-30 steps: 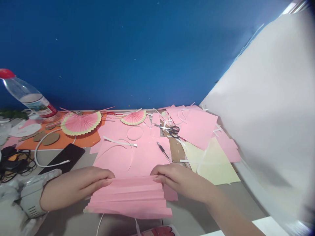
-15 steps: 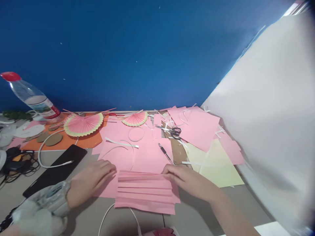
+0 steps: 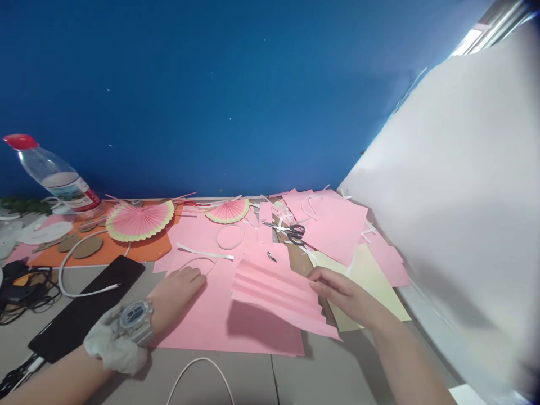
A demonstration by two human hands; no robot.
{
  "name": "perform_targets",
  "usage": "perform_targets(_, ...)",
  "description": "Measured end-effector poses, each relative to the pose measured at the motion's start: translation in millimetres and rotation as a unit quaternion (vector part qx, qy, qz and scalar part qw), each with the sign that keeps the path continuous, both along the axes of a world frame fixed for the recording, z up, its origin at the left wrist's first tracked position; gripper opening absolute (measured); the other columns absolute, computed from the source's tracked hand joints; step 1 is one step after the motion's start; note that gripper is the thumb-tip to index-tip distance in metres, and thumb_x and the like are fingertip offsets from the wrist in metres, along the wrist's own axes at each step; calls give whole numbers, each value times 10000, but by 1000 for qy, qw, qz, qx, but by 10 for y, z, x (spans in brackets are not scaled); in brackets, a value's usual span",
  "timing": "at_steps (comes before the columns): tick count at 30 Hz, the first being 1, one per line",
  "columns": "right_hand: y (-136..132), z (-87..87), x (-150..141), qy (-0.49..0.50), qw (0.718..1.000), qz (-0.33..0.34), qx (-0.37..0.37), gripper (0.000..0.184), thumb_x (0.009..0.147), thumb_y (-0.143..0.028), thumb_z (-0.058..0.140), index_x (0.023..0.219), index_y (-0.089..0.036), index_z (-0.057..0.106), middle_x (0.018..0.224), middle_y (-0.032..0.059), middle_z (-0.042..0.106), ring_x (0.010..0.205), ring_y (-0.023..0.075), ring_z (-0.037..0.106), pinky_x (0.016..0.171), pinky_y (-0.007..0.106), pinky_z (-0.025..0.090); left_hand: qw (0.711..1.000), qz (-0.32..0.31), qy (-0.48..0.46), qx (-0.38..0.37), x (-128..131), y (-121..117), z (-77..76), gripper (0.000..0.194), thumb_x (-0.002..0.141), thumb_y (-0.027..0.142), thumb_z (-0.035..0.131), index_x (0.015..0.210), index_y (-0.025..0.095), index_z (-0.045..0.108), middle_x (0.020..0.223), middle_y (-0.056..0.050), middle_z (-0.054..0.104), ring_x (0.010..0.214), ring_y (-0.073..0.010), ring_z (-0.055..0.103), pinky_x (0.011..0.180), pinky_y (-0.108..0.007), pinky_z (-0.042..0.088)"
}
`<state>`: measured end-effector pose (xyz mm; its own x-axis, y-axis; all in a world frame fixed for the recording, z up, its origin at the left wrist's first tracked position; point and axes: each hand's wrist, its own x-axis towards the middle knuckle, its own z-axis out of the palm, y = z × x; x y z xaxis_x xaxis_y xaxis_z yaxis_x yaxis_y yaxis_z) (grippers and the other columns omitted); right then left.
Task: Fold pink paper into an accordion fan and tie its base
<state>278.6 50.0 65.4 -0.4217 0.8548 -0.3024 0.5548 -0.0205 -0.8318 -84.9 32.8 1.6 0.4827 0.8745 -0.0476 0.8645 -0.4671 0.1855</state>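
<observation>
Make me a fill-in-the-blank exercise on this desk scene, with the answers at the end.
1. The right hand holds a pleated sheet whose colour is ____.
2. The watch is worn on the ____ wrist.
3. The bottle has a cap coloured ____.
4. Seen from the wearer, the scissors lie to the ____ of the bottle.

Missing words: pink; left; red; right.

A second ago both hands pinched the pleated pink paper at the near side of the desk; now only the right hand has it, by the right edge, and the paper has been lifted and swung askew. The flat pink sheet beneath has come into fuller view, while the pen is now covered except for its tip. The left hand has let go and lies over that sheet's left side, the watch face showing more fully.
</observation>
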Motion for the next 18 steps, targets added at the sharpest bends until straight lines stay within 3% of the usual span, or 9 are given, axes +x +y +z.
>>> perform_targets(3,-33,56,-174,-39,999,23,-12,326,938,-459,346,817,-215,525,796,-3,519,641,132,468,602,262,388,999,31,0,13,-255,94,29,281,945,263,321,847,177,569,820,-49,587,773,-202,528,701,-343,394)
perform_targets(8,-18,126,-487,-91,991,88,51,266,956,-346,323,839,-243,539,796,-15,568,750,156,522,669,267,399,996,74,-14,54,-454,181,142,268,926,314,361,932,162,581,857,-70,571,805,-218,545,753,-382,434)
perform_targets(11,27,91,-638,-128,976,136,109,257,958,-306,323,837,-243,542,771,-19,598,720,153,542,654,267,394,990,97,-40,97,-313,104,253,296,922,325,364,1119,151,501,1107,-134,529,1051,-278,486,913,-485,378)
perform_targets(14,79,-1,-788,-135,963,173,154,244,946,-260,361,794,-222,548,727,-14,607,668,146,552,616,259,384,993,30,-100,58,-46,-30,313,354,911,371,421,1226,213,452,1219,-96,531,1162,-252,440,989,-424,345)
perform_targets(16,105,-66,-892,-128,959,188,171,224,937,-238,393,800,-211,567,777,2,631,716,151,572,624,259,395,990,0,-138,-11,117,-95,284,340,879,438,481,1131,216,536,1105,-76,605,1052,-254,506,935,-416,369)
perform_targets(18,114,-101,-986,-121,953,199,192,228,938,-206,396,824,-195,594,830,25,645,793,162,582,693,278,421,987,-2,-143,-67,219,-120,207,270,908,417,432,915,202,595,842,-38,633,809,-212,552,793,-376,416)
